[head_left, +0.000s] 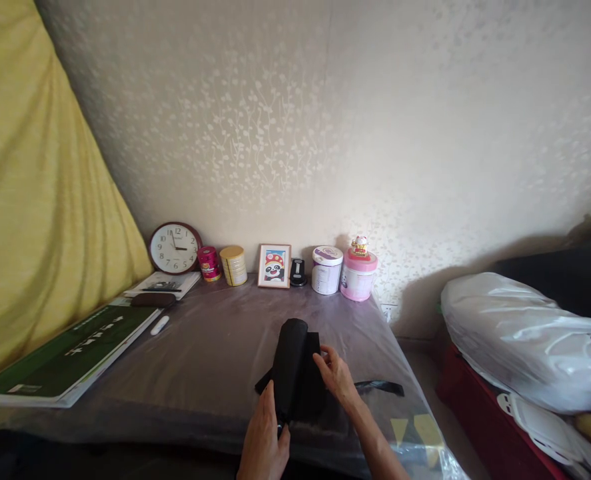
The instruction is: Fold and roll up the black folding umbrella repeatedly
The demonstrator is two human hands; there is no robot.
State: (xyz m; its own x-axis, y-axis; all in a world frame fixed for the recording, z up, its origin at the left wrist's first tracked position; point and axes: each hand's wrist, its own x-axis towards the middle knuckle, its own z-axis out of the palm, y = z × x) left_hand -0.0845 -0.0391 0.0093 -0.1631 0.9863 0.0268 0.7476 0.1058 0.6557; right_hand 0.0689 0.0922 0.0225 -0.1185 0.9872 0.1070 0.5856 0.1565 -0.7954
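Note:
A black folded umbrella (289, 363) lies on the plastic-covered table, its long side pointing away from me. My left hand (265, 433) is closed around its near end, thumb and fingers on either side. Flat black cloth (311, 383) spreads beneath the umbrella and to its right; whether it belongs to the umbrella I cannot tell. My right hand (336, 375) pinches the right edge of this cloth between thumb and fingers. A black strap (380, 387) lies on the table to the right of my right wrist.
Along the wall stand a clock (175, 248), a pink can (208, 264), a yellow can (233, 266), a framed panda picture (274, 266) and two tubs (326, 271). A green book (75, 353) lies left. A white plastic bag (520, 333) sits right, beyond the table edge.

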